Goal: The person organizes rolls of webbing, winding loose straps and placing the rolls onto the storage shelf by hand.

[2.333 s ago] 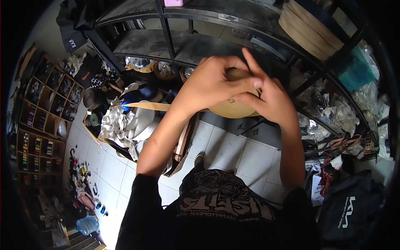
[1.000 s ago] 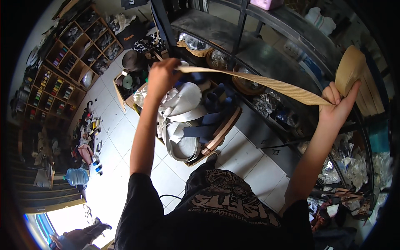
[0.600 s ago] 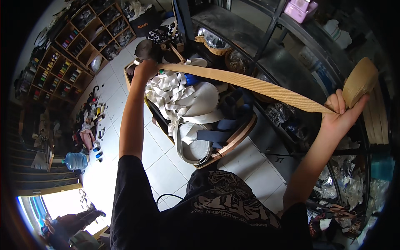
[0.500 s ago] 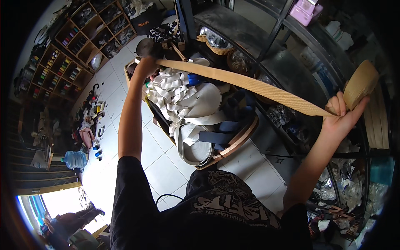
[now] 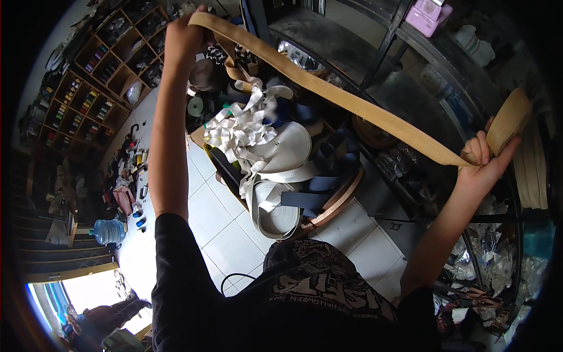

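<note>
A tan webbing strap stretches between my two raised arms above a box of straps. My left hand, at the upper left, is closed round one part of it, and a loose length hangs below that hand toward the box. At the far right my right hand is closed on the strap, with a wide loop of it standing up above the fingers. Below lie tangled white webbing, a white webbing roll and dark blue webbing.
Black metal shelving with plastic-wrapped goods runs along the right. A wooden cubby shelf with thread spools stands at the upper left. A blue water jug rests on the tiled floor. Another person is at the lower left.
My left hand has moved up and slightly left with the strap, and a hanging length now shows below it. My right hand has stayed nearly in place.
</note>
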Demonstrator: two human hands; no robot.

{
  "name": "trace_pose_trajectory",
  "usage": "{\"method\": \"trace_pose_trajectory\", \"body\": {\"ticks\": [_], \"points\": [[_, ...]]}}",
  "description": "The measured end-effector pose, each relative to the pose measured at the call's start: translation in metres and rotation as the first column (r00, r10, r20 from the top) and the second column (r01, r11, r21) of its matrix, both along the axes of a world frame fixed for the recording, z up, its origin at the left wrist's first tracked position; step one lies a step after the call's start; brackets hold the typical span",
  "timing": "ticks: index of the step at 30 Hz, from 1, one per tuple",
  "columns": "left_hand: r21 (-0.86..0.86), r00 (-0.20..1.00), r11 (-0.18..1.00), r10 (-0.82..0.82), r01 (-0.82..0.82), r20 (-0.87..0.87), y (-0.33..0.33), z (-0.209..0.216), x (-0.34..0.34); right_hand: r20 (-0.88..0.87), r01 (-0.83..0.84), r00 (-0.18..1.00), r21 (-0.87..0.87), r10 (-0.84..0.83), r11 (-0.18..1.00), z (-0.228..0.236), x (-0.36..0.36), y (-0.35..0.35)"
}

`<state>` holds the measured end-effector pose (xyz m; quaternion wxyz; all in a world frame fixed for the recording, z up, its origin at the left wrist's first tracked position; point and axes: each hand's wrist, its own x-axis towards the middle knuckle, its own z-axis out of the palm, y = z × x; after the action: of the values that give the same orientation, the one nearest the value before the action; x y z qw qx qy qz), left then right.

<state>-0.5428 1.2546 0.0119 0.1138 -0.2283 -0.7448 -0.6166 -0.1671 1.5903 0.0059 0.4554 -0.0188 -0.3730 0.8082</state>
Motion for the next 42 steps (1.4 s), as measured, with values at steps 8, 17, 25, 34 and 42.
{"method": "trace_pose_trajectory", "body": {"ticks": [8, 17, 25, 34, 42], "points": [[0.168, 0.970, 0.983, -0.032, 0.075, -0.242, 0.031, 0.096, 0.068, -0.016, 0.004, 1.000, -0.064, -0.006, 0.998, -0.009, 0.012, 0.009], [0.127, 0.678, 0.680, -0.659, 0.722, -0.325, 0.080, 0.118, 0.143, -0.045, 0.198, 0.979, 0.026, -0.197, 0.980, 0.000, 0.061, 0.005], [-0.173, 0.160, 0.188, -0.973, 0.967, -0.168, 0.176, 0.060, 0.240, -0.042, 0.438, 0.899, 0.048, -0.436, 0.898, 0.035, 0.156, -0.006], [-0.215, 0.200, 0.196, -0.980, 0.957, -0.002, 0.209, 0.039, 0.324, 0.343, 0.320, 0.702, 0.631, -0.624, 0.707, 0.013, 0.216, -0.008], [-0.175, 0.189, 0.199, -0.979, 0.964, -0.077, 0.230, 0.042, 0.398, 0.380, -0.095, 0.607, 0.906, -0.697, 0.411, 0.030, 0.210, -0.031]]}}
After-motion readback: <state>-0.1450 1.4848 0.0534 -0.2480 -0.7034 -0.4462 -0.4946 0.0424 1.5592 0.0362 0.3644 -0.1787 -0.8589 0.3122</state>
